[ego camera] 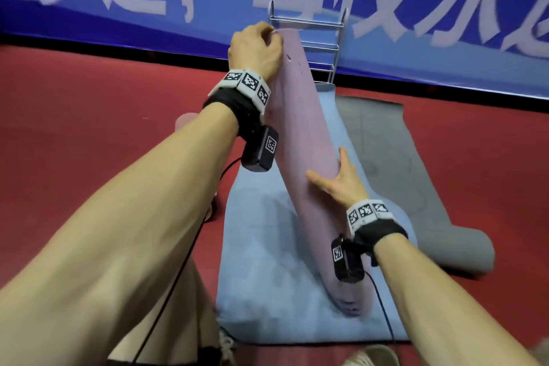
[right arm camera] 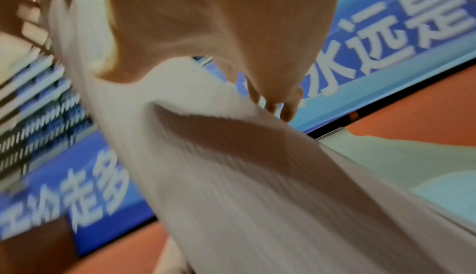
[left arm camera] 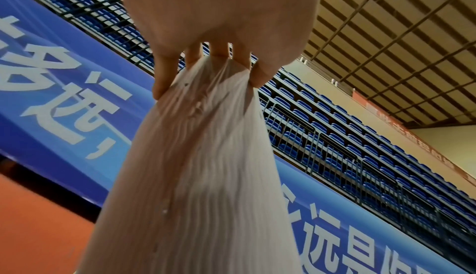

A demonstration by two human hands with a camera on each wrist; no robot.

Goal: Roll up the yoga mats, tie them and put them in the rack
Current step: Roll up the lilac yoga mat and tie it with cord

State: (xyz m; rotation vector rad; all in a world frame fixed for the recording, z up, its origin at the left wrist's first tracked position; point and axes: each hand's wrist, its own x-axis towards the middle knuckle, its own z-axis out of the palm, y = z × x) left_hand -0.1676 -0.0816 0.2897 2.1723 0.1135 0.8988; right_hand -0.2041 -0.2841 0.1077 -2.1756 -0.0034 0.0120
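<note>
Pinching the top end of the rolled pink mat with my left hand, I have my fingers curled over its rim, thumb on the other side. The roll stands tilted, its lower end resting on the flat blue mat. My right hand lies against the roll's middle with fingers spread and straight, thumb up along its edge. Behind the roll's top stands the wire rack, partly hidden. To the right, a grey mat lies with its near end rolled. My right wrist view is blurred, so fingertip contact there is hard to make out.
</note>
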